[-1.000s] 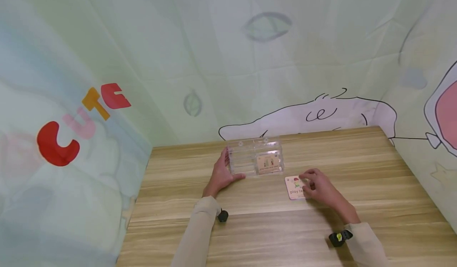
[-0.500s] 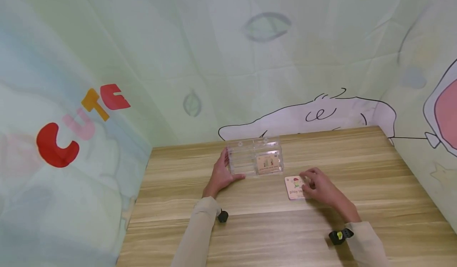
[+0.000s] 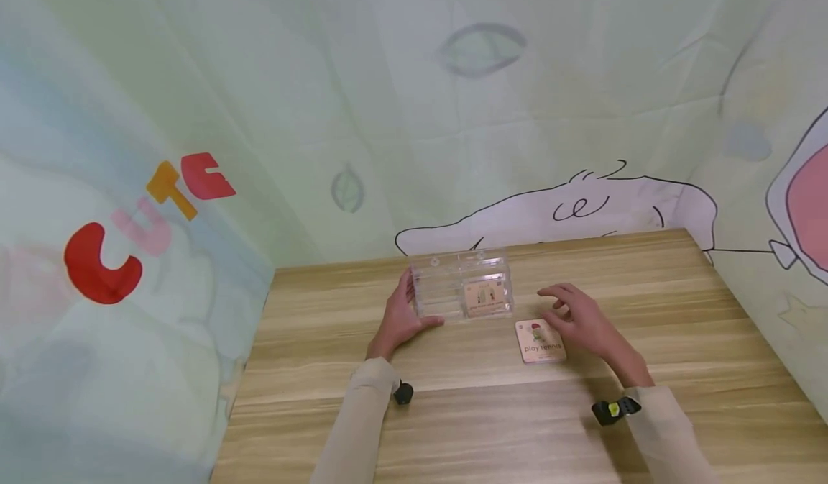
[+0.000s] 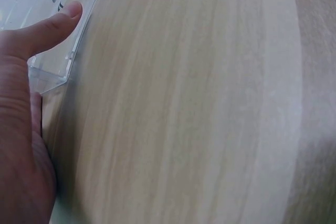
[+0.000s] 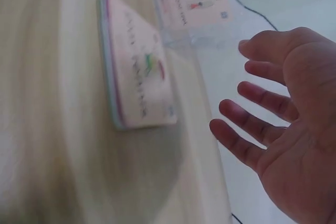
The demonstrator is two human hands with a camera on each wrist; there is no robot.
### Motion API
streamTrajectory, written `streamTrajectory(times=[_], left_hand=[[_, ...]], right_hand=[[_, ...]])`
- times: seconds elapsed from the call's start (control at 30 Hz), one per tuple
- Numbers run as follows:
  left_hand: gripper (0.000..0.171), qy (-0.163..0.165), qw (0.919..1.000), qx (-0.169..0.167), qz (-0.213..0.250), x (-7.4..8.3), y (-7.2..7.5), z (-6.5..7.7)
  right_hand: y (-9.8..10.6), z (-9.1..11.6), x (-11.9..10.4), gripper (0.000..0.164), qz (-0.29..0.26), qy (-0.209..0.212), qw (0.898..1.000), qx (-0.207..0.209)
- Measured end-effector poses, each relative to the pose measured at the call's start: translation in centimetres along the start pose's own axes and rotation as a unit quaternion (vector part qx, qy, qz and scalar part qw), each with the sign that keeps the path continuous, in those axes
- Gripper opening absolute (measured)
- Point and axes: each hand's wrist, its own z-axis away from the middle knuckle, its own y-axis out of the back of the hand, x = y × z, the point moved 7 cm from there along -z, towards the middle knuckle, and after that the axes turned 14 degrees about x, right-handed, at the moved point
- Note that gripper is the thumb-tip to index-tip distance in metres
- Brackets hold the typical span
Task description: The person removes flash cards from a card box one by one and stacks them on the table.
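At the left end of a clear acrylic card holder (image 3: 440, 294), my left hand (image 3: 398, 323) grips the edge, with the thumb (image 4: 55, 27) across its front and the fingers mostly hidden behind. A pink picture card (image 3: 485, 297) sits in the holder's lower right compartment. To the right, a small stack of cards (image 3: 535, 352) lies flat on the table, its top one reading "play tennis". Just above and right of that stack hovers my right hand (image 3: 585, 328), fingers spread and holding nothing; the right wrist view shows it apart from the cards (image 5: 142, 72).
The wooden table (image 3: 491, 426) carries the holder close to its back edge. Behind it hangs a printed cloth backdrop (image 3: 388, 110), which also rises along both sides.
My right hand has let go of the card stack's right side and lifted up and away, uncovering the whole top card. The left hand and the holder have stayed in place.
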Motion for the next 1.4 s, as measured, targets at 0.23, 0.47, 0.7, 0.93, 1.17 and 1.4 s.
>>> streamTrajectory(times=[0.23,0.47,0.7,0.93,1.17,1.4], left_hand=[[0.132,-0.010,0.9999,0.001,0.005,0.1,0.1,0.1],[0.132,-0.016,0.9999,0.003,0.005,0.2,0.1,0.0],[0.132,-0.015,0.9998,0.006,0.008,0.2,0.1,0.0],[0.133,-0.013,0.9999,0.003,0.009,0.2,0.1,-0.1],[0.133,-0.008,1.0000,0.000,0.003,0.2,0.1,-0.2],[0.132,-0.016,0.9998,0.000,0.010,0.1,0.1,-0.2]], right_hand=[[-1.3,-1.1,-0.9,0.035,-0.056,-0.012,0.998,0.010],[-3.3,-1.8,-1.7,0.034,-0.082,-0.014,0.997,0.007],[-4.6,-2.5,-2.4,0.033,-0.106,0.002,0.994,0.011],[-5.9,-3.0,-2.6,0.032,-0.124,0.004,0.992,0.011],[-6.7,-3.1,-3.1,0.030,-0.131,0.009,0.991,0.014],[-6.8,-3.3,-2.8,0.029,-0.117,0.006,0.993,0.025]])
